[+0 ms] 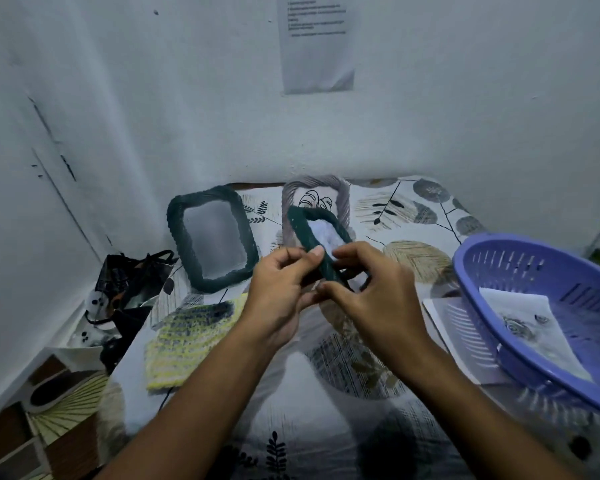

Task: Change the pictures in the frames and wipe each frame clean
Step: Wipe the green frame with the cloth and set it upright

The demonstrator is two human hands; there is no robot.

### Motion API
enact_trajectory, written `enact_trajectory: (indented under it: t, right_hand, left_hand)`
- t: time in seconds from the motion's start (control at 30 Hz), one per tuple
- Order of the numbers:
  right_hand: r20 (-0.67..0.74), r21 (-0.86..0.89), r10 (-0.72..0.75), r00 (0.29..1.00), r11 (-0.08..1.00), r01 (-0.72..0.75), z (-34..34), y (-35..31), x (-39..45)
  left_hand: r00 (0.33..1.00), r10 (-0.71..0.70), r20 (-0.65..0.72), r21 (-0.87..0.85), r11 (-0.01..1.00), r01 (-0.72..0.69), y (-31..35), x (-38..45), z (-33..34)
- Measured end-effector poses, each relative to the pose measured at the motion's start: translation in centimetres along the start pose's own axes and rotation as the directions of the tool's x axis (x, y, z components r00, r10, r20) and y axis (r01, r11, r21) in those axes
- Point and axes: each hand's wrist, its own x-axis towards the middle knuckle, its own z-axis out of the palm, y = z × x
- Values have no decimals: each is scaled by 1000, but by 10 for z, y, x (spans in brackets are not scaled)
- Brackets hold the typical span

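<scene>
Dark green held frame [317,251]: raised above the bench [291,403], tilted, between both hands near the centre of the view; a pale blue-white panel showed in its opening.
Left hand [278,299]: grasped the near left edge of the held frame, thumb on the front rim, fingers curled behind it.
Right hand [378,292]: met the lower right edge of the held frame, fingers curled round that edge; how firm the grip was could not be told.
Second green frame [212,237]: lay flat on the bench to the left of the hands, well apart from them; its grey centre showed no clear picture.
Grey frame [314,197]: stood behind the held frame, close to the wall [430,116]; a line drawing of leaves showed inside it.
Yellow cloth [191,341]: lay flat on the bench below the left forearm side, just beside the second green frame.
Purple basket [482,271]: sat tilted at the right of the bench; it held one printed picture sheet [530,323].
White sheet [454,327]: lay partly under the basket.
Bench cover: leaf-patterned cloth.
Dark bag [129,282]: lay between the bench and the left wall.
Paper notice [317,43]: fixed to the rear wall; text was too small to read.
</scene>
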Motion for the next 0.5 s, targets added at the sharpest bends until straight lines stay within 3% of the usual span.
enact_trajectory:
  t: [0.17,0.27,0.3,0.37,0.43,0.5]
  right_hand:
    - [-64,-81,82,995,993,-87,-9,14,3]
    - [-12,-17,322,947,947,-322,-18,41,6]
    - [82,81,447,891,888,-452,-19,48,5]
    - [315,306,615,723,655,-691,-14,61,0]
    - [464,434,645,607,432,-791,-7,77,-5]
    - [512,474,646,566,337,-814,-2,93,-7]
  left_hand:
    - [987,-93,130,-123,986,109,-11,7,-37]
    - [969,-170,178,-170,965,201,-26,14,-68]
    - [961,-194,196,-187,955,231,-31,16,-76]
    - [948,-239,213,-205,937,282,-44,21,-88]
    - [946,-271,178,-203,931,305,-54,26,-93]
    - [944,-299,142,-175,931,321,-59,30,-93]
